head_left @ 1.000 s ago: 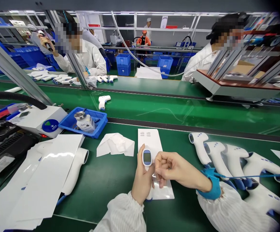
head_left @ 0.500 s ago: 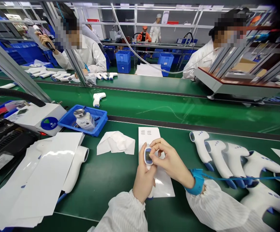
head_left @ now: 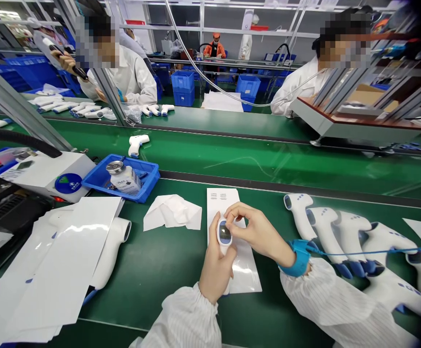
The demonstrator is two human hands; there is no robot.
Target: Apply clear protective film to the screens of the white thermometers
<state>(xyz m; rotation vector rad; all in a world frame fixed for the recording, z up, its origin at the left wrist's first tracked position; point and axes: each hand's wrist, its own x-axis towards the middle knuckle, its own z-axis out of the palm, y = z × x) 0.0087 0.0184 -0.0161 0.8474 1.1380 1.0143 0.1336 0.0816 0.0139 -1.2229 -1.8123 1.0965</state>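
In the head view, my left hand (head_left: 214, 270) is wrapped around a white infrared thermometer (head_left: 225, 234), its dark screen facing up toward me. My right hand (head_left: 259, 236), with a blue wrist strap (head_left: 299, 258) at its wrist, pinches at the upper right edge of that screen. Whatever sits between these fingertips is too small to make out. Under both hands lies a white printed sheet (head_left: 248, 273) with a glossy lower part. To the left is a crumpled white wipe (head_left: 174, 212).
Several white thermometers (head_left: 328, 232) lie at the right. Left are stacked glossy sheets (head_left: 72, 261) over another thermometer (head_left: 111, 256), and a blue tray (head_left: 147, 188) holding a metal-topped bottle (head_left: 125, 179). One thermometer (head_left: 138, 143) rests on the green conveyor (head_left: 232, 157). Two co-workers sit opposite.
My right thumb has shifted off the screen to its upper right edge, so more of the screen shows. The thermometer on the conveyor has moved slightly left.
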